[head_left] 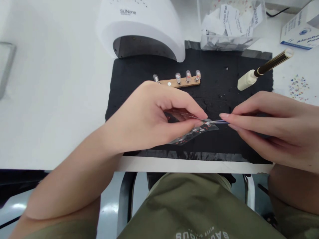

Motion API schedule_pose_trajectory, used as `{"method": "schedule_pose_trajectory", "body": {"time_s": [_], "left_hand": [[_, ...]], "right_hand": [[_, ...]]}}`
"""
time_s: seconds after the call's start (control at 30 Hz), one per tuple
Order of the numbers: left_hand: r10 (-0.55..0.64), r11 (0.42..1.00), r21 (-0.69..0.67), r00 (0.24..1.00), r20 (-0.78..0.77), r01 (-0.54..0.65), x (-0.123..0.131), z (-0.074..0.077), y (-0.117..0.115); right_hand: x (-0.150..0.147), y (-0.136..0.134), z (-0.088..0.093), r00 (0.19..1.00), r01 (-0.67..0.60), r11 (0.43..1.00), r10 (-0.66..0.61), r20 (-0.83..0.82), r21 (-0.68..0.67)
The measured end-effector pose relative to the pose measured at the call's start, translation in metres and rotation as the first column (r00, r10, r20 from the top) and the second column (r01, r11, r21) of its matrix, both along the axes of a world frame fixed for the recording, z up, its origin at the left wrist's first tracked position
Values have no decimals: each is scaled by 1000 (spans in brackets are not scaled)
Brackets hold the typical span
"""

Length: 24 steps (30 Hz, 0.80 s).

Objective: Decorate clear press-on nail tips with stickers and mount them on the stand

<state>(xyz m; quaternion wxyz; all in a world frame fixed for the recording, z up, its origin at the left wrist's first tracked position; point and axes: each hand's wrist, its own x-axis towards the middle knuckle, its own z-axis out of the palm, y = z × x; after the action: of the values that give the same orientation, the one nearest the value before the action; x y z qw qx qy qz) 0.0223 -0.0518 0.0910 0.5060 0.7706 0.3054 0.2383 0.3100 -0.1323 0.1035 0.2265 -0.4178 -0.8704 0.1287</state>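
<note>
While pinched in the left hand (147,119), a dark red-speckled sticker sheet (196,132) lying crosswise at nine o'clock from slim metal tweezers (219,121) gripped in the right hand (269,122).

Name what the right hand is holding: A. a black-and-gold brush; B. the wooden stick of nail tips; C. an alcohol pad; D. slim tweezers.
D: the right hand pinches the slim tweezers, whose tips reach the sticker sheet gripped by the left hand.
</note>
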Motion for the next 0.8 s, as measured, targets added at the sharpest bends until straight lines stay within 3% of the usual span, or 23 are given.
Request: {"method": "schedule_pose_trajectory", "body": {"time_s": [0.43, 0.67, 0.8], "left_hand": [[-1, 1000, -7, 1000, -20, 1, 0, 0, 1], [26, 999, -45, 1000, -7, -27, -1, 2, 2], [52, 996, -75, 999, 13, -51, 0, 1, 2]], "right_hand": [[-6, 2, 3, 999, -21, 1000, 20, 33, 9], [-4, 5, 2, 998, -57, 992, 54, 27, 112], [-2, 6, 4, 995, -93, 990, 89, 39, 104]]}}
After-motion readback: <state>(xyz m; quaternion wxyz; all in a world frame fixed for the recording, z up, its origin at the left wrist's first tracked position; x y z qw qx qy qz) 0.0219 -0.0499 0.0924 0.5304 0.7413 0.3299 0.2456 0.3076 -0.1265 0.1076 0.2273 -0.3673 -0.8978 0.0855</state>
